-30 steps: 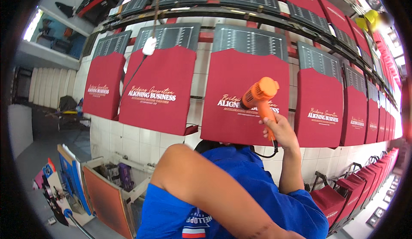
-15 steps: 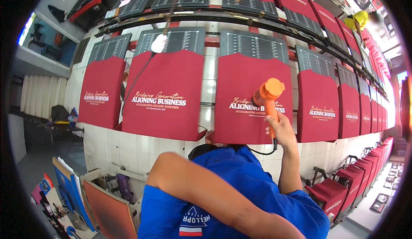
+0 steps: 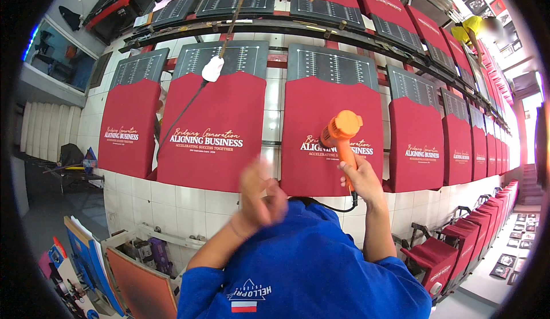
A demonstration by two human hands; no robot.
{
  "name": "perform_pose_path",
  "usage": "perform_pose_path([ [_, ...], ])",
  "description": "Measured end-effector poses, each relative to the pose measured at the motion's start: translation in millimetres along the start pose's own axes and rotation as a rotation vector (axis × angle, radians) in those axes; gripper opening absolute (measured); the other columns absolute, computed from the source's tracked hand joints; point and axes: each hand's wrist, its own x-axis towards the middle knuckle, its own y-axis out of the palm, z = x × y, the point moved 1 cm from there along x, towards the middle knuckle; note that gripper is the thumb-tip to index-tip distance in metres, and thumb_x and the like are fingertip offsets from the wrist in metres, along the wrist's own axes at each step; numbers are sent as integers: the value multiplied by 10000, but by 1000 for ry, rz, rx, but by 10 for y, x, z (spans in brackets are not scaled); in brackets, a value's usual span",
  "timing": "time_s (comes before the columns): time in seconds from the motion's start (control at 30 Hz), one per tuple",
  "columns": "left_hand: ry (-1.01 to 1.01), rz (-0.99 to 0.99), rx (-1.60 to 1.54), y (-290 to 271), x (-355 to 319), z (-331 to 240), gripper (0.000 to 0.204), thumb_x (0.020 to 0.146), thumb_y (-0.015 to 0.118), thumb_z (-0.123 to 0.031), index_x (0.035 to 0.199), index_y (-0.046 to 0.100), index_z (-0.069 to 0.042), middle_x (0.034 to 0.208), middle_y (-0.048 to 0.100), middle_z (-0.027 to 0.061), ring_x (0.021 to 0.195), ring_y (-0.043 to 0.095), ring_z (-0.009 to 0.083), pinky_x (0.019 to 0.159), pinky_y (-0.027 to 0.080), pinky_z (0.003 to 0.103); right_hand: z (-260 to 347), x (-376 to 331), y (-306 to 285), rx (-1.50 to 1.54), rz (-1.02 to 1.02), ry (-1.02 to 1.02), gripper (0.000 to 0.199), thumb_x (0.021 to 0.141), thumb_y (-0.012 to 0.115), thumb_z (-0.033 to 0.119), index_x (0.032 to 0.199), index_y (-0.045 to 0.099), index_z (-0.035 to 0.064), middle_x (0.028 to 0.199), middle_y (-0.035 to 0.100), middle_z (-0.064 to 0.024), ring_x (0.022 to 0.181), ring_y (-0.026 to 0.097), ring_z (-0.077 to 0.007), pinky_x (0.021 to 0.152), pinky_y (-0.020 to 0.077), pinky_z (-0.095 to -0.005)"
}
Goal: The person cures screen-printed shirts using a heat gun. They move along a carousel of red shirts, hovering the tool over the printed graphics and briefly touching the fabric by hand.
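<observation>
The right hand (image 3: 361,178), a little right of the frame's centre, is wrapped tight around the handle of an orange heat gun (image 3: 342,132) — nozzle end tipped up and to the left, sitting in front of the middle dark red fabric panel (image 3: 332,138) with its pale printed lettering. A black cord (image 3: 344,204) drops from the bottom of the handle and curls away behind the blue shirt (image 3: 309,267) at the lower centre of the frame.

The left hand (image 3: 260,196), just left of centre, is raised and smeared with motion blur; its fingers look loosely curled with nothing in them, though I cannot tell for sure how far they are closed. It sits in front of the lower edge of the next red panel (image 3: 209,130), well apart from the heat gun.

More red panels run off in a row toward the right edge, each hung on a dark pallet board (image 3: 335,64). A white plug (image 3: 212,68) dangles on a cord in the upper left-centre. White wall tiles (image 3: 172,204) show below the panels, and framed screens (image 3: 137,284) lean in the lower left corner.
</observation>
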Motion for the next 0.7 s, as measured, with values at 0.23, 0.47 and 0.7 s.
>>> perform_pose_path([
  [0.23,-575,-250,448,-682,-212,1844,535,926,542,-66,1411,352,52,1413,396,244,1295,426,373,1094,354,432,78,78,35,-10,3,-45,241,963,585,177,1109,551,-12,824,579,-19,639,567,-80,573,498,-241],
  [0.47,-655,78,534,-990,-278,2793,421,950,533,-117,1335,448,31,1319,496,248,1159,547,390,1001,433,452,57,163,3,-7,68,-63,250,972,580,197,1120,541,-1,796,547,-3,650,560,-74,570,494,-236],
  [0.7,-701,14,822,-1401,-562,2651,207,973,495,-127,1073,548,46,1050,590,237,1006,575,411,860,449,474,93,220,58,1,122,-72,263,974,579,198,1137,536,-3,793,559,-4,641,561,-74,573,498,-235],
])
